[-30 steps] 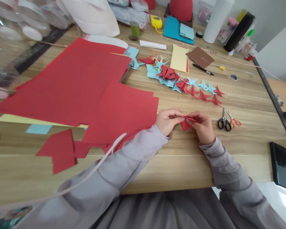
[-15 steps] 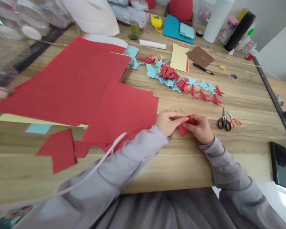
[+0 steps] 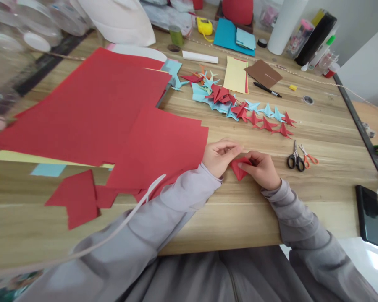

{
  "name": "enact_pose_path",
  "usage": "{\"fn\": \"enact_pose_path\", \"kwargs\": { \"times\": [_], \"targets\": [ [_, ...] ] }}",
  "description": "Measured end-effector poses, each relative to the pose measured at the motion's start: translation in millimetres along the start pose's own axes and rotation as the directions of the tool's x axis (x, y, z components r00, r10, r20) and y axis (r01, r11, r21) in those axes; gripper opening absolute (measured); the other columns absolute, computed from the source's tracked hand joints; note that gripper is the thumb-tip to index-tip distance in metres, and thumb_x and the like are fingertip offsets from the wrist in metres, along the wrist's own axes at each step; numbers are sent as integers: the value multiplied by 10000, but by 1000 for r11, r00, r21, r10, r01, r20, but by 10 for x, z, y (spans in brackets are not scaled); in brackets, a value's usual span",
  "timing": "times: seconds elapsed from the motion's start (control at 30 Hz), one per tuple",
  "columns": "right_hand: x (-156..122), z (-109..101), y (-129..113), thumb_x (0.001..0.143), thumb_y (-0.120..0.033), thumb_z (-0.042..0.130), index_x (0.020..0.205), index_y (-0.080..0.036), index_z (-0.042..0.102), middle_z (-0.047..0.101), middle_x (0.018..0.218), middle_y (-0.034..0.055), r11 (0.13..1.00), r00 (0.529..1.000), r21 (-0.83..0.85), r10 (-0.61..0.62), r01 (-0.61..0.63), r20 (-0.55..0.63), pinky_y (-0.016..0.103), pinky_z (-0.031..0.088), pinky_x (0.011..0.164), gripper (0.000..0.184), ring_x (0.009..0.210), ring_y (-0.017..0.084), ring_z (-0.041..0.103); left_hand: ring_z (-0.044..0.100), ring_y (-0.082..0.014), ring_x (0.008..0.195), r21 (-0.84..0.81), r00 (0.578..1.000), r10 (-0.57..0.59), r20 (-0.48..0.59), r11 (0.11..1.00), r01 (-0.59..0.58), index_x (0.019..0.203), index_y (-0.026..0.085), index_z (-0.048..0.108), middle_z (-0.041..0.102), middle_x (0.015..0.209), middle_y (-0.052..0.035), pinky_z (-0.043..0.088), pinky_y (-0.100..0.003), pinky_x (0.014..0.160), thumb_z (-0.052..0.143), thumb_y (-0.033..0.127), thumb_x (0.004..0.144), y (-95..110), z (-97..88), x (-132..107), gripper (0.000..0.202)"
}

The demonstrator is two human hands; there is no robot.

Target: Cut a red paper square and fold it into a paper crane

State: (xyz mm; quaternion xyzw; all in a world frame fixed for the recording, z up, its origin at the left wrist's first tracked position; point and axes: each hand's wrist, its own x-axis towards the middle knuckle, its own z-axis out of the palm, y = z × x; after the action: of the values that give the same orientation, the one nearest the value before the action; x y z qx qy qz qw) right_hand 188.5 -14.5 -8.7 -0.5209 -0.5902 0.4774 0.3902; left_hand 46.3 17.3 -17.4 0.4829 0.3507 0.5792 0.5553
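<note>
My right hand (image 3: 263, 168) pinches a small folded piece of red paper (image 3: 238, 171) between thumb and fingers, low over the wooden table. The paper has a pointed lower end with a crease down its middle; part of it lies hidden behind my fingers. Just above and left of the paper is my left hand (image 3: 221, 156), its thumb and fingertips pressed together close to the paper's upper edge. Nothing shows between them. Folded red paper cranes (image 3: 267, 124) and light blue cranes (image 3: 267, 110) lie in rows beyond my hands.
Large red sheets (image 3: 113, 100) cover the left of the table, with smaller red squares (image 3: 82, 199) in front. Two pairs of scissors, black-handled (image 3: 295, 160) and orange-handled (image 3: 308, 157), lie at right. A phone (image 3: 369, 214) sits at the right front edge. A pale cord (image 3: 126, 228) crosses my left sleeve.
My left fingers have let go of the red paper and shifted slightly up and left. The right hand keeps its pinch on the paper, whose left side now shows more.
</note>
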Motion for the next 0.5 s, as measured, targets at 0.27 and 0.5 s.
{"fn": "enact_pose_path", "kwargs": {
  "times": [0.27,0.5],
  "targets": [
    [17,-41,3,624,-337,763,656,-182,628,614,613,-28,966,988,256,81,-44,-132,256,456,577,207,574,110,531,610,-145,724,53,995,-32,99,998,27,743,164,734,670,763,-52,488,-266,647,745,184,604,-5,9,-34,141],
    [18,-45,22,783,-429,595,841,-204,685,652,723,8,874,991,485,83,-20,-108,266,470,626,249,670,142,581,585,-115,609,-48,995,-85,-61,996,82,747,160,730,666,672,-17,494,-271,622,767,196,570,-109,-15,12,185]
  ]
}}
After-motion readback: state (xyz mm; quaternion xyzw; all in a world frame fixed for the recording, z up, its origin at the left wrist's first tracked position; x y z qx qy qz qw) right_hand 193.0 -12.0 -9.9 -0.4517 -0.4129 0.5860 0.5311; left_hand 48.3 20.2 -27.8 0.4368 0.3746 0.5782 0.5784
